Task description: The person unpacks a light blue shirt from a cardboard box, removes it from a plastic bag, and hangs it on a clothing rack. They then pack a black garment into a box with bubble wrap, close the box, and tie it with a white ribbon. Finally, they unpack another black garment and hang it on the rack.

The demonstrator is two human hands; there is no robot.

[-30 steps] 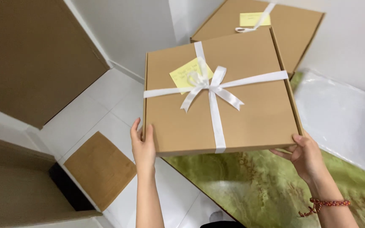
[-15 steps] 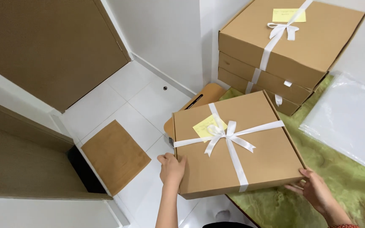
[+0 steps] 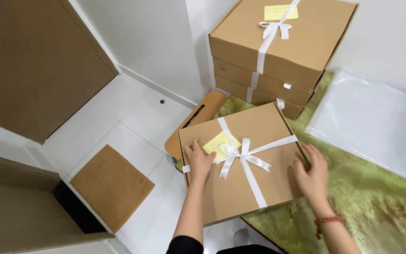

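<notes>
Flat brown box [image 3: 247, 162] with white ribbon bow [image 3: 240, 155], lying on green marbled tabletop [image 3: 377, 207] just before stacked boxes [image 3: 278, 51], long axis slanting left-right, pinned between open left hand [image 3: 198, 157] flat on lid and right hand [image 3: 312, 171] spread against right edge, neither gripping

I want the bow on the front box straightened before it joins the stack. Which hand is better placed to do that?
Probably the left hand: it lies flat on the box lid beside the yellow note, almost touching the white bow. The right hand sits at the box's right edge, farther from the bow.
</notes>
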